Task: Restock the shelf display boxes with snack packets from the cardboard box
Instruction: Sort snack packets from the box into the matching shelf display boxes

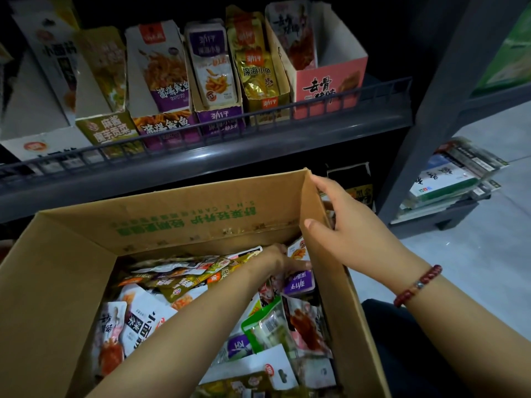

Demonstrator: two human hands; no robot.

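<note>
The large brown corrugated cardboard box [71, 282] sits open just below the shelf, its long axis running from the viewer toward the shelf, flaps raised, with green printed lettering on the inside of the far flap. It is heaped with glossy plastic snack packets [161, 294] lying flat at mixed angles: white, olive, purple, green and red-printed ones.

The left hand [283, 261] reaches deep into the far right corner of the box, fingers down among the packets next to a purple-and-white snack packet [298, 282]; whether this grip holds anything cannot be told. The right hand [347, 222] rests on the right flap of the box, thumb inside and straight fingers lying along the outside, a wide, relaxed grip. A red beaded bracelet [418, 285] circles that wrist.

Above, the dark grey metal shelf [201, 156] with a low wire rail carries upright card display boxes side by side, open tops tilted back: an olive one [107, 130], an orange-and-purple one [163, 124], a purple display box [221, 117] holding matching packets, a gold one [267, 104], and a pink display box [330, 84] mostly empty, one red-printed packet at its back.
</note>
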